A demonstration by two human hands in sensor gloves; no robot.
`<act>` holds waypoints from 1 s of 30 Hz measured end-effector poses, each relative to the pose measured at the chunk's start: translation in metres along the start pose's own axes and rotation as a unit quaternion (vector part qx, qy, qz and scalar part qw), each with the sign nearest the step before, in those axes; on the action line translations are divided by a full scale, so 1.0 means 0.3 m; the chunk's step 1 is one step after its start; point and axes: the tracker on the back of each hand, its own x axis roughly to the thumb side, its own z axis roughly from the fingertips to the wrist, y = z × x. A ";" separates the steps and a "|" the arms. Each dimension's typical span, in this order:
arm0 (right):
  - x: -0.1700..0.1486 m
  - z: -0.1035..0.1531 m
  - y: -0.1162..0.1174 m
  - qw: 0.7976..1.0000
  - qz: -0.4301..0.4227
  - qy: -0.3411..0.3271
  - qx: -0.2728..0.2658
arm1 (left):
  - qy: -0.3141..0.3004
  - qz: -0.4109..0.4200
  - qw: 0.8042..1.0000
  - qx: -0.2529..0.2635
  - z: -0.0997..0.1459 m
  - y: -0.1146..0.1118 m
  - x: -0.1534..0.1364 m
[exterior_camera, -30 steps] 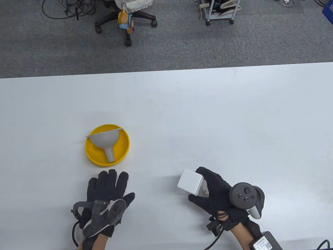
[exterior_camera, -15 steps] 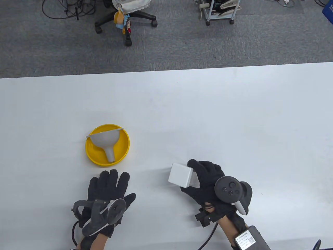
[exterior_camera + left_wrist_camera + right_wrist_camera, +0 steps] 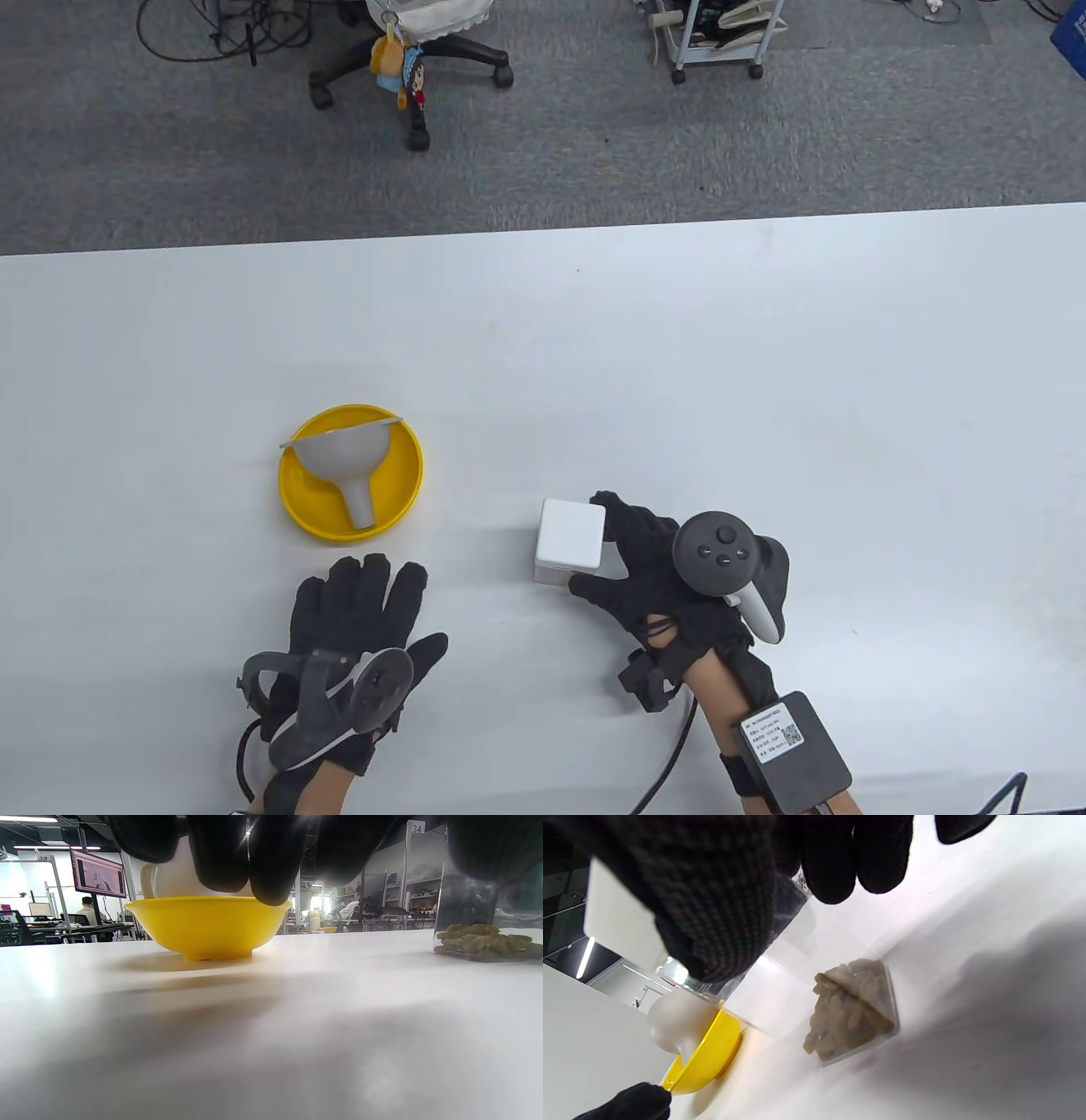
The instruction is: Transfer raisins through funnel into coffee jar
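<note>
My right hand [image 3: 604,548] grips a clear square jar with a white lid [image 3: 570,533], right of the yellow bowl. Light raisins [image 3: 848,1010] lie in the jar's bottom, which sits at the table surface in the right wrist view. The jar [image 3: 466,908] also shows at the right in the left wrist view. A grey funnel [image 3: 344,463] lies on its side in the yellow bowl [image 3: 310,501]. My left hand [image 3: 365,586] rests flat and open on the table just below the bowl, holding nothing. No other jar is in view.
The white table [image 3: 764,382] spreads wide behind and to the right of the hands. Its far edge borders grey carpet with an office chair [image 3: 407,51] and a cart [image 3: 713,34]. A cable runs from my right wrist off the front edge.
My right hand has carried the jar up and to the left, closer to the yellow bowl, and brought it upright. My left hand has stayed where it was.
</note>
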 end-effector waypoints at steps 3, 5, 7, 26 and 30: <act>-0.005 0.066 -0.044 0.999 0.028 -0.008 -0.013 | 0.001 -0.001 1.000 0.000 0.001 0.001 0.001; -0.017 0.109 -0.074 0.999 0.041 -0.014 -0.022 | 0.001 0.001 1.000 0.003 0.002 0.002 0.002; -0.037 0.161 -0.111 0.997 0.066 -0.021 -0.040 | 0.001 0.001 1.000 0.005 0.003 0.003 0.001; -0.223 0.346 -0.226 0.948 0.305 -0.024 -0.084 | 0.003 -0.022 1.000 0.020 0.013 0.002 0.007; -0.229 0.341 -0.228 0.952 0.294 -0.020 -0.082 | 0.005 -0.023 1.000 0.019 0.013 0.003 0.006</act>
